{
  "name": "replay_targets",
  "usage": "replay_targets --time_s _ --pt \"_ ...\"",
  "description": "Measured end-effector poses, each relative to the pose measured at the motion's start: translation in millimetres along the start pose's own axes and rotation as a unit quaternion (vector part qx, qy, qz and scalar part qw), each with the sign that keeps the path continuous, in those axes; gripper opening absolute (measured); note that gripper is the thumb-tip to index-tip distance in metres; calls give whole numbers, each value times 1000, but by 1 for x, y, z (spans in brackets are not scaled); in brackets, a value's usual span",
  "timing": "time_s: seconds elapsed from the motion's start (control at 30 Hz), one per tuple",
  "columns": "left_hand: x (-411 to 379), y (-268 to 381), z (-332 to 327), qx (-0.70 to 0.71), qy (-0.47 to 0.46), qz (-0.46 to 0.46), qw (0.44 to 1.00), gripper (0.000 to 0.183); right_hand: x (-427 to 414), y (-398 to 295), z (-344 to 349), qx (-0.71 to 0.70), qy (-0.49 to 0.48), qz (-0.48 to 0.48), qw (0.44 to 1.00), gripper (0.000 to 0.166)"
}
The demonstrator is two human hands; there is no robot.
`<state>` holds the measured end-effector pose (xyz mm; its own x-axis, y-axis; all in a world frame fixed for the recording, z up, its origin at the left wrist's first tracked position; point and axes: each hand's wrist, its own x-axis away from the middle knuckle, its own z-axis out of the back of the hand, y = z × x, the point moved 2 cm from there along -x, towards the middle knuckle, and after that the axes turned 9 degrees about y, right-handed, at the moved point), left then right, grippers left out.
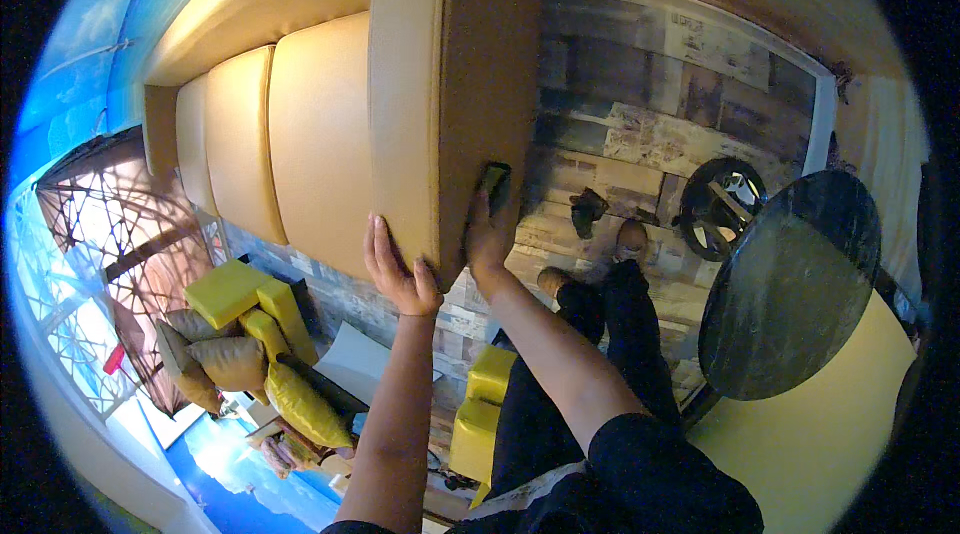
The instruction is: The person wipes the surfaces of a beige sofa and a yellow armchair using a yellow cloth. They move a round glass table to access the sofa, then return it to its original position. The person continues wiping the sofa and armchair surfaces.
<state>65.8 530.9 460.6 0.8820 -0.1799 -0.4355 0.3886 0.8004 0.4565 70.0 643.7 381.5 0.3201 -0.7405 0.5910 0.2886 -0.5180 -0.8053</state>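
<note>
A tan leather-look sofa (319, 136) stretches before me, its long padded arm (405, 106) rising at the near end. My left hand (399, 279) grips the arm's lower corner, fingers flat on the pale face and thumb along the seam. Against the brown side panel (484, 68), my right hand (487, 245) is curled around a small dark object (495, 185). Shadow hides what that object is. Both forearms reach up from the bottom of the view.
At right a round dark tabletop (791, 286) tilts near a round metal base (721, 210). A black crumpled item (589, 211) lies on the wood-pattern floor (645, 136) by my feet. Yellow stools (476, 429) stand below; cushions (229, 361) and a yellow armchair (232, 294) are at left.
</note>
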Motion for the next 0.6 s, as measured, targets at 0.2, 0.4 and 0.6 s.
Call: replay_targets --time_s 0.2,0.4,0.6 --pt "4 -4 2 -16 9 -1 1000 72 10 -31 -15 -43 -151 139 978 40" --pt "-1 4 -4 13 31 -10 999 70 -38 58 -7 41 -76 224 971 45" --pt "2 2 -3 12 35 23 999 65 -19 56 -4 0 -159 161 974 46"
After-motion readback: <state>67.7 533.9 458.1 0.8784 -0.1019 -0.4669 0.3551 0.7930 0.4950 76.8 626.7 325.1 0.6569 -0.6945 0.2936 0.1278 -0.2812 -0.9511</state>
